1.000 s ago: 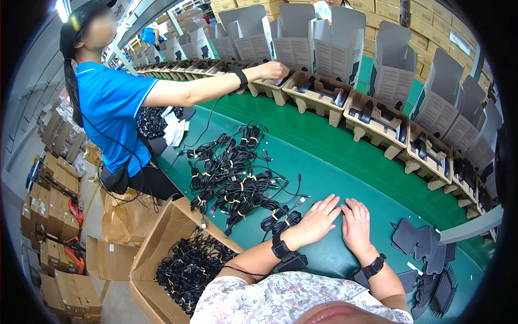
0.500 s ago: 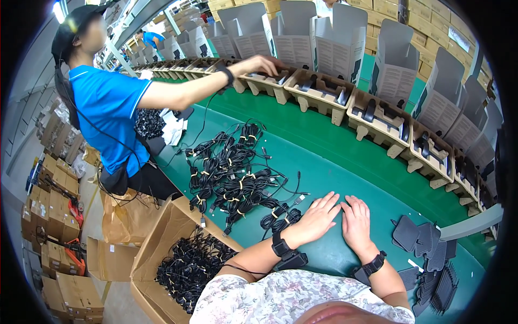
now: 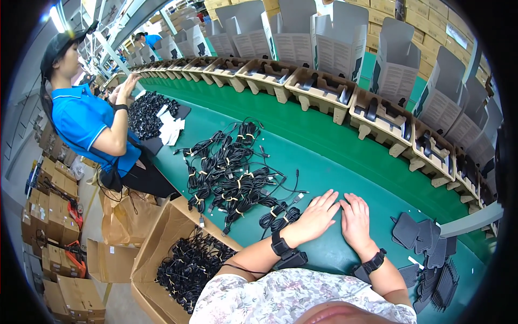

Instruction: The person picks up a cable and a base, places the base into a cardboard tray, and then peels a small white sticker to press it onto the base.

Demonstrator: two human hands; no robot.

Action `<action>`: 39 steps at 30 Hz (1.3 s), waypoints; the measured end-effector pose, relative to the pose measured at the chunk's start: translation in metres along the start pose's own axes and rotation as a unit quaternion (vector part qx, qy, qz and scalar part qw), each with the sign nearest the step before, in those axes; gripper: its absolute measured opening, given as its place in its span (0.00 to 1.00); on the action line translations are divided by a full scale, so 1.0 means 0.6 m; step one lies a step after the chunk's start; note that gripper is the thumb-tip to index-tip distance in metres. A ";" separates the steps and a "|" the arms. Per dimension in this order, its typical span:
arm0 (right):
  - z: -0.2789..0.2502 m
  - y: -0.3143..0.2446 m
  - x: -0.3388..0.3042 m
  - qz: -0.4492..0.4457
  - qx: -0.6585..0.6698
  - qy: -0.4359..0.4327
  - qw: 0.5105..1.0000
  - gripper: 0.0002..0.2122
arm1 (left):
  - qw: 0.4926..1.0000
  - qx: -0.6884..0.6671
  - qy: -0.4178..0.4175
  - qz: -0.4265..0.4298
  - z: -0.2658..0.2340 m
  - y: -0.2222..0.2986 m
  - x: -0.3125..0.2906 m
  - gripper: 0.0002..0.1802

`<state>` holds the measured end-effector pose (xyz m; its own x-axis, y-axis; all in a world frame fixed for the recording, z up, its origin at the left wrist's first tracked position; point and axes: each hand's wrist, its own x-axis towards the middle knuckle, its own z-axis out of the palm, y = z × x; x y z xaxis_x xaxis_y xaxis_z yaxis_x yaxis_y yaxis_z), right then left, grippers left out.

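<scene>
My left hand point(image 3: 319, 217) lies flat on the green table point(image 3: 345, 183), fingers stretched out, with nothing in it. Beside it my right hand point(image 3: 355, 220) rests the same way, its fingers pointing away from me. The two hands are close, fingertips nearly touching. Left of my left hand, a heap of black cables point(image 3: 232, 178) tied in bundles with pale bands is spread over the table; a coiled bundle lies right by my left wrist. Several flat black pads point(image 3: 415, 235) lie beyond my right forearm.
Moulded brown trays point(image 3: 318, 92) holding dark parts line the far conveyor, with open printed boxes point(image 3: 340, 54) behind. A cardboard box point(image 3: 148, 259) full of cables stands at lower left. A co-worker in a blue shirt point(image 3: 81, 116) stands at left by a pile of small black parts point(image 3: 148, 116).
The co-worker's outstretched arm has drawn back from the trays, and both their hands are now raised together near the body. My hands have stayed in place.
</scene>
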<state>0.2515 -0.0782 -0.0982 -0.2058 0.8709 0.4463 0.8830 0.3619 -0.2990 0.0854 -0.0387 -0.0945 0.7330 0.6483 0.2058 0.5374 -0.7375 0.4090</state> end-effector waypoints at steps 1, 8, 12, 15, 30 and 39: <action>0.000 0.000 0.001 -0.003 0.001 0.001 1.000 0.14 | 1.000 0.002 0.000 0.000 -0.001 0.000 0.000 0.32; 0.005 -0.013 -0.011 0.006 0.010 0.002 1.000 0.14 | 1.000 0.002 -0.010 -0.003 0.002 0.000 -0.015 0.32; 0.004 -0.014 -0.003 0.011 0.012 0.003 1.000 0.13 | 1.000 0.006 -0.002 0.006 -0.001 -0.004 -0.010 0.31; 0.006 -0.015 -0.013 0.029 0.011 0.006 0.999 0.16 | 0.999 0.010 -0.011 0.035 0.002 -0.008 -0.007 0.31; 0.097 -0.005 0.097 -0.025 0.000 0.055 0.998 0.15 | 0.997 0.035 0.056 0.026 -0.053 -0.121 0.033 0.21; -0.127 0.095 0.041 0.107 -0.105 -0.099 0.984 0.28 | 0.997 0.037 0.069 -0.008 -0.062 -0.140 0.027 0.18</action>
<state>0.3289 -0.0612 -0.0401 -0.0655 0.9747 0.2136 0.9783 0.1049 -0.1787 0.0366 0.0409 -0.0922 0.6626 0.6758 0.3228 0.5816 -0.7359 0.3468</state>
